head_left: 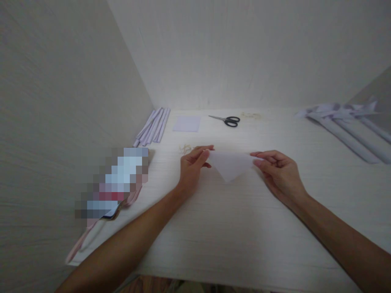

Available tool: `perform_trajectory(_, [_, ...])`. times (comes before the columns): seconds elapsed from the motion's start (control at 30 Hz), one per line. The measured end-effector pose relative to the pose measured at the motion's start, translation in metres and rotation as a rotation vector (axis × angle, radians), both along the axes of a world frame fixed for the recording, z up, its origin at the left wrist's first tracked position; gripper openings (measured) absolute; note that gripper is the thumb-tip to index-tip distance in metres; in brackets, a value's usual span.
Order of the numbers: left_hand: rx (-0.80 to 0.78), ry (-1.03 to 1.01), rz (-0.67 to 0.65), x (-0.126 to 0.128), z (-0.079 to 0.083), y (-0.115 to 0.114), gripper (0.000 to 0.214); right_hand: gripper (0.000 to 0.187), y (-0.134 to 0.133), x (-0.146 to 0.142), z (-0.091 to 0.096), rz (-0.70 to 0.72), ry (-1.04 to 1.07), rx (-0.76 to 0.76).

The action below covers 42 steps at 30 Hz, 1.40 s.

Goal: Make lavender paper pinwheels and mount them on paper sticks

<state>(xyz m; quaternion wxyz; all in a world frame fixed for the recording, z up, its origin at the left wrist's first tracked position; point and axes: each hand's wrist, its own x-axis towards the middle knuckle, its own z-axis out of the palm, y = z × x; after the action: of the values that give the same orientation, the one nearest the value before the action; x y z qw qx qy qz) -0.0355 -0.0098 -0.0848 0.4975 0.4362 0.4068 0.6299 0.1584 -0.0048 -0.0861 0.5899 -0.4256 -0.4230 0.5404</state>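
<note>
A white sheet of paper [230,165], folded into a triangle with its point hanging toward me, is stretched between my hands above the table. My left hand [194,165] pinches its left corner between thumb and fingers. At the opposite corner, my right hand [276,171] grips the paper the same way. Just behind my left hand lie some thin pale rubber bands [185,149], partly covered by the fingers. Farther back are a flat square of white paper [187,123] and scissors [227,120] with black handles, blades toward the left.
Rolled paper tubes [154,127] lie at the back left. Longer tubes with pointed paper pieces [342,122] lie at the right. More pale bands [251,115] rest near the scissors. A blurred-out object with a pink strap [134,196] is at the left table edge. Walls enclose the white table [220,244].
</note>
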Motion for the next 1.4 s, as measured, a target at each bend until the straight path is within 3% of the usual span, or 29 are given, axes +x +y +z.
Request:
perform_trajectory(0.67, [-0.002, -0.014, -0.005, -0.0007, 0.0018, -0.0013, 0.013, 0.014, -0.0016, -0.0006, 0.0033, 0.001, -0.019, -0.012])
perform_trajectory(1.07, [-0.001, -0.022, -0.006, 0.0001, 0.0024, -0.0017, 0.013, 0.015, 0.0010, -0.0010, 0.0057, -0.012, 0.066, -0.119])
perform_trajectory(1.4, [-0.001, -0.008, -0.003, 0.0015, 0.0032, -0.0022, 0.016, 0.005, 0.0011, -0.0074, 0.0075, -0.104, 0.157, -0.118])
